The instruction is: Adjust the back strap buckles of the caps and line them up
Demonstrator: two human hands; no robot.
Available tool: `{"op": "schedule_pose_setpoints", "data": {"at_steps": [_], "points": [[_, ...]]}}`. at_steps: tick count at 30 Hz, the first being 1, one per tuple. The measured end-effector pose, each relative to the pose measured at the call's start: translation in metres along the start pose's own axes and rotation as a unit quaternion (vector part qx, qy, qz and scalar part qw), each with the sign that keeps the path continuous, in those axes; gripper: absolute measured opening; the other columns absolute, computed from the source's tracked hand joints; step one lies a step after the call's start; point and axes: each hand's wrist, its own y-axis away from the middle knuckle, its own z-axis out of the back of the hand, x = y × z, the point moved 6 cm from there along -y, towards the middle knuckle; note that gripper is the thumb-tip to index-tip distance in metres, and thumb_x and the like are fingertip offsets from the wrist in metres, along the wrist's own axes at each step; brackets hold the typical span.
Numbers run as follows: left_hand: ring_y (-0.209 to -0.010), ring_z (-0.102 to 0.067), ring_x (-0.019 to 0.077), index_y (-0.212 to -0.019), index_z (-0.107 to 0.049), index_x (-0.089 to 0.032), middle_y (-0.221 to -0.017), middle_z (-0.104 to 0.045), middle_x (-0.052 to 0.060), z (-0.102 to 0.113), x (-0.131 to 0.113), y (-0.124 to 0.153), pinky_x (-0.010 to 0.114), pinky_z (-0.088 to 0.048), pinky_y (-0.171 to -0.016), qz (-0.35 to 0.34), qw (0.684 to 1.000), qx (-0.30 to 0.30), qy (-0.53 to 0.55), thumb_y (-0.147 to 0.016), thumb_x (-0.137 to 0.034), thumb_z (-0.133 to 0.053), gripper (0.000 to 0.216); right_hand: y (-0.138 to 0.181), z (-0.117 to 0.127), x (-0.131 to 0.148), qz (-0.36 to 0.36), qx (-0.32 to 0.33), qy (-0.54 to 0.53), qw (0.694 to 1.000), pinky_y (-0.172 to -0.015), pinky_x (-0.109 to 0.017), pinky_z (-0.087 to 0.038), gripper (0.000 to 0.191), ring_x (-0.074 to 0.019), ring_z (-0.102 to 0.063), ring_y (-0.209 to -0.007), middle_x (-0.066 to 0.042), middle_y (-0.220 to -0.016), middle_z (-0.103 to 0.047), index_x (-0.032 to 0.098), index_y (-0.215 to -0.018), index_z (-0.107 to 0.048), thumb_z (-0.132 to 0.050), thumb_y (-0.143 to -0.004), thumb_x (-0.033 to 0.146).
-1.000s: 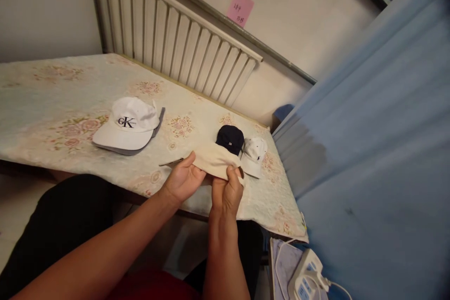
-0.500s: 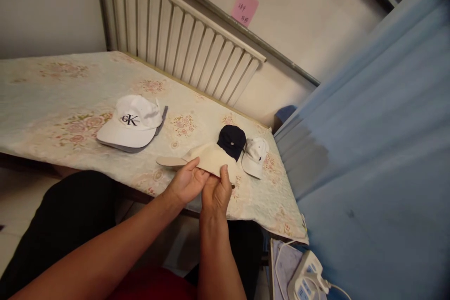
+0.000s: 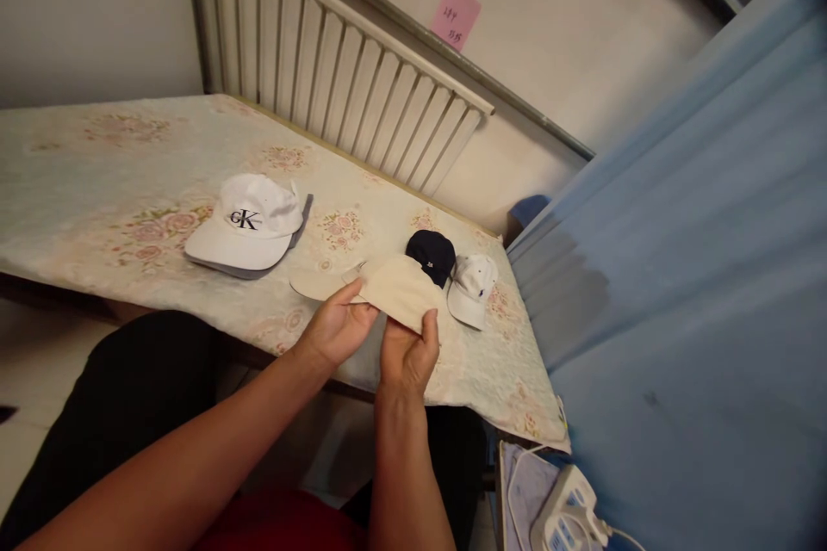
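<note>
A cream baseball cap (image 3: pixel 401 286) is held between both hands above the near edge of the table, its brim pointing left. My left hand (image 3: pixel 339 327) grips the lower edge near the brim, thumb on the outside. On the other end, my right hand (image 3: pixel 408 351) is closed on the rim with its thumb up; the fingers inside the cap are hidden. Just behind it lie a dark navy cap (image 3: pixel 431 255) and a small white cap (image 3: pixel 472 289). Farther left rests a white cap with black "CK" letters (image 3: pixel 245 222), with something grey beneath it.
A flowered cloth covers the table (image 3: pixel 161 164). Behind it stand a white radiator (image 3: pixel 349 60) and a wall with a pink note (image 3: pixel 456 15). A blue curtain (image 3: pixel 678 275) hangs on the right. A power strip (image 3: pixel 567 512) with cords lies at the lower right.
My hands have moved slightly apart along the cap's edge. The cap has turned a little, and more of its front by the brim shows. The other caps stay in place.
</note>
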Motion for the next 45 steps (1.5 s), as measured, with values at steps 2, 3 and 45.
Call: {"op": "schedule_pose_setpoints", "data": {"at_steps": [2, 3, 45], "points": [[-0.110, -0.063, 0.0201, -0.139, -0.042, -0.008, -0.116, -0.068, 0.012, -0.003, 0.011, 0.004, 0.034, -0.044, -0.105, 0.027, 0.999, 0.017, -0.011, -0.094, -0.014, -0.038, 0.045, 0.004, -0.003, -0.006, 0.004, -0.005, 0.014, 1.000, -0.111, -0.048, -0.034, 0.049, -0.0207, -0.052, -0.125, -0.008, -0.132, -0.058, 0.021, -0.133, -0.047, -0.055, -0.085, 0.032], [-0.113, -0.061, 0.0214, -0.139, -0.041, -0.008, -0.118, -0.067, 0.013, -0.004, 0.017, 0.006, 0.036, -0.043, -0.106, 0.041, 0.999, 0.026, -0.017, -0.094, -0.015, -0.039, 0.046, 0.006, -0.004, -0.010, 0.001, -0.013, 0.024, 1.000, -0.111, -0.047, -0.035, 0.051, -0.0208, -0.053, -0.123, -0.008, -0.132, -0.058, 0.020, -0.133, -0.047, -0.057, -0.084, 0.030], [-0.100, -0.066, 0.0338, -0.130, -0.051, -0.008, -0.104, -0.072, 0.017, 0.010, -0.024, 0.018, 0.048, -0.048, -0.094, 0.089, 0.995, 0.000, -0.040, -0.091, -0.049, -0.039, 0.058, -0.022, 0.063, -0.003, -0.173, -0.095, -0.015, 0.980, -0.105, -0.045, -0.041, 0.031, -0.0192, -0.067, -0.102, -0.006, -0.096, -0.076, 0.016, -0.105, -0.067, -0.050, -0.084, 0.031]]}}
